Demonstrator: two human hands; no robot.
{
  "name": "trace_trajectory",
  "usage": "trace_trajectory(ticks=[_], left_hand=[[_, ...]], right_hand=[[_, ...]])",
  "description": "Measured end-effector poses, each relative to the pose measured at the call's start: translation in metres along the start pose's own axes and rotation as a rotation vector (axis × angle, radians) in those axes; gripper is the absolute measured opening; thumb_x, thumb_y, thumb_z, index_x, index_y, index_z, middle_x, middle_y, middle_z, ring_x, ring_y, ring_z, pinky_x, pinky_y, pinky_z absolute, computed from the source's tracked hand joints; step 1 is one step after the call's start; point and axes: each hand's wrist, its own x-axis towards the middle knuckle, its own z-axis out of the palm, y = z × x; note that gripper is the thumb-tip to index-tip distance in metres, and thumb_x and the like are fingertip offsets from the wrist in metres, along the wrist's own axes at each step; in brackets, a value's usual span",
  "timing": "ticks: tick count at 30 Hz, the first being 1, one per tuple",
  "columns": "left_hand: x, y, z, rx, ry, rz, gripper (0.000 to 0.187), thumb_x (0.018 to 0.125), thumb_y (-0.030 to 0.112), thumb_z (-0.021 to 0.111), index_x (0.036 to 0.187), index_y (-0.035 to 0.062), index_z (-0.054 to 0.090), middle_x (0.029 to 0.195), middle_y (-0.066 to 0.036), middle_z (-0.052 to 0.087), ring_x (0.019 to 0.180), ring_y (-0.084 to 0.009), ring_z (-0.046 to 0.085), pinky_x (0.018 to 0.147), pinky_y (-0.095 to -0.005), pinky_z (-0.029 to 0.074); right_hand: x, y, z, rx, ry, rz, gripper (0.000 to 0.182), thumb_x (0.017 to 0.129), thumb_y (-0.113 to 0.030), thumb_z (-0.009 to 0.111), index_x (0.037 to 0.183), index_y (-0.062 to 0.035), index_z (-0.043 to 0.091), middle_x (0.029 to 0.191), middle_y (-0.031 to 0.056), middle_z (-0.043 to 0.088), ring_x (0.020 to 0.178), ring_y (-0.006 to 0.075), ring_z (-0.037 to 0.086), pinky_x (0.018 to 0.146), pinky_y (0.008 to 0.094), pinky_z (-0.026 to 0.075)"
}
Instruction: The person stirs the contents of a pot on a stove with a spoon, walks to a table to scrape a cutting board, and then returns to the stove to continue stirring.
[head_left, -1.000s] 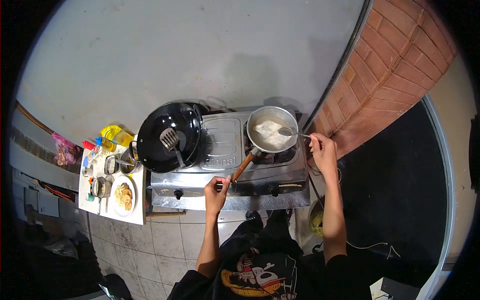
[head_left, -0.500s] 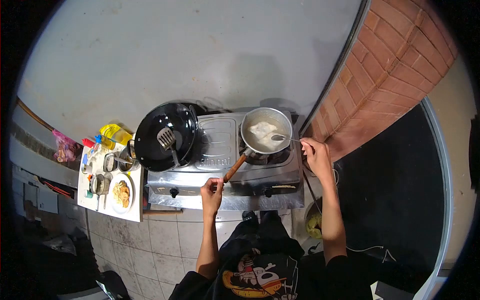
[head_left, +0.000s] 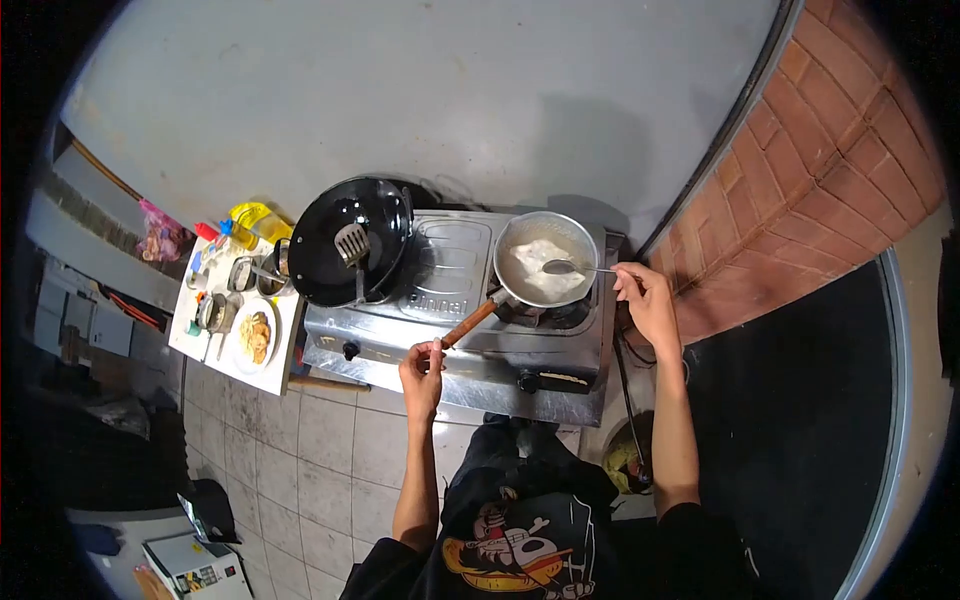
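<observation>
A metal saucepan (head_left: pixel 505 240) sits on the right burner, with a whitish mass in cloudy liquid (head_left: pixel 540 265) inside it. My left hand (head_left: pixel 422 375) pinches the end of its wooden handle (head_left: pixel 470 325). In my right hand (head_left: pixel 648 300), closed around the handle end, is a metal spoon (head_left: pixel 562 267). The spoon's bowl lies over the pan's contents, right at the white mass. Left of the saucepan, a black wok (head_left: pixel 325 245) rests on the other burner, a slotted spatula (head_left: pixel 352 245) leaning in it.
Both pans stand on a steel two-burner stove (head_left: pixel 440 260) against a grey wall (head_left: pixel 400 90). At left, a white table (head_left: pixel 275 375) carries a plate of food (head_left: pixel 240 345), bowls and bottles. A brick wall (head_left: pixel 780 180) rises at right; a bin (head_left: pixel 630 460) stands below the stove's right side.
The view has tilted and shifted, so the stove appears rotated. The spoon's bowl has moved slightly towards the middle of the saucepan. Both hands keep their holds.
</observation>
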Motion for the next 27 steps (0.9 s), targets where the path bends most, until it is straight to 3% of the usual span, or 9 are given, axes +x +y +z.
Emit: trace_trajectory(ticks=[11, 13, 27], left_hand=[[-0.01, 0.002, 0.009, 0.066, 0.115, 0.021, 0.024, 0.088, 0.021, 0.061, 0.092, -0.0024, 0.057, 0.071, -0.007, 0.06, 0.061, -0.0099, 0.054, 0.055, -0.0224, 0.044], [-0.01, 0.003, 0.01, 0.081, 0.141, 0.01, 0.025, 0.088, 0.022, 0.061, 0.092, -0.0026, 0.057, 0.072, -0.007, 0.061, 0.06, -0.0106, 0.055, 0.054, -0.0229, 0.044], [-0.002, 0.0, 0.005, 0.243, 0.156, -0.065, 0.035, 0.087, 0.028, 0.062, 0.087, -0.0064, 0.061, 0.069, -0.013, 0.063, 0.059, -0.0141, 0.057, 0.054, -0.0274, 0.045]], right_hand=[[0.025, 0.034, -0.004, 0.033, -0.131, -0.04, 0.018, 0.089, -0.011, 0.054, 0.093, 0.0035, 0.063, 0.065, 0.0052, 0.058, 0.055, 0.0096, 0.054, 0.052, 0.0231, 0.042], [0.03, 0.029, -0.006, 0.155, -0.104, 0.031, 0.018, 0.09, -0.011, 0.053, 0.091, 0.0034, 0.062, 0.063, 0.004, 0.057, 0.055, 0.0095, 0.054, 0.051, 0.0228, 0.042], [0.046, 0.048, 0.003, 0.179, 0.004, 0.169, 0.015, 0.089, -0.009, 0.051, 0.082, 0.0013, 0.059, 0.055, 0.0032, 0.053, 0.046, 0.0087, 0.049, 0.045, 0.0235, 0.038]])
